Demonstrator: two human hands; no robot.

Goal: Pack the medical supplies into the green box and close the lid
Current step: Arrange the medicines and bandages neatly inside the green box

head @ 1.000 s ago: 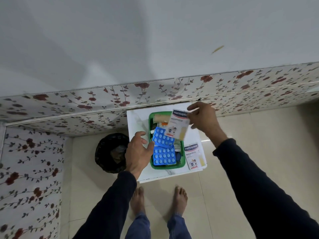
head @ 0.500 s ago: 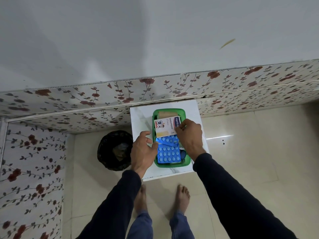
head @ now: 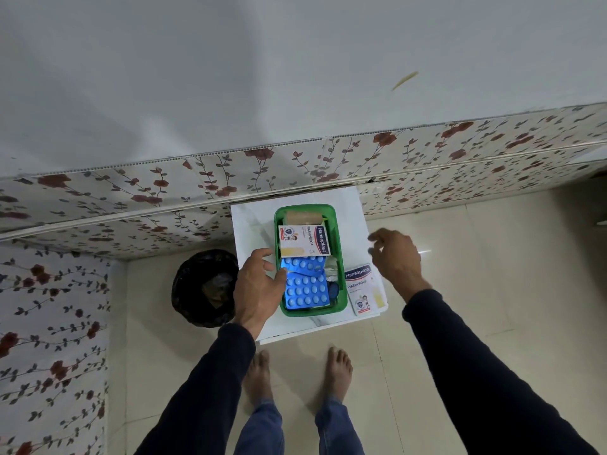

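The green box stands open on a small white table. Inside lie a tan bandage roll at the far end, a Hansaplast plaster pack across the middle, and blue pill blister sheets at the near end. A second Hansaplast pack lies on the table just right of the box. My left hand rests against the box's left wall, thumb touching the blister sheets. My right hand hovers empty above the table's right edge, fingers spread. No lid is visible.
A black bin stands on the floor left of the table. A wall with floral panels runs right behind the table. My bare feet stand on the tiled floor just in front of it.
My right hand laid the plaster pack flat inside the box, let go and drew back to the right. My left hand stayed at the box's left side.
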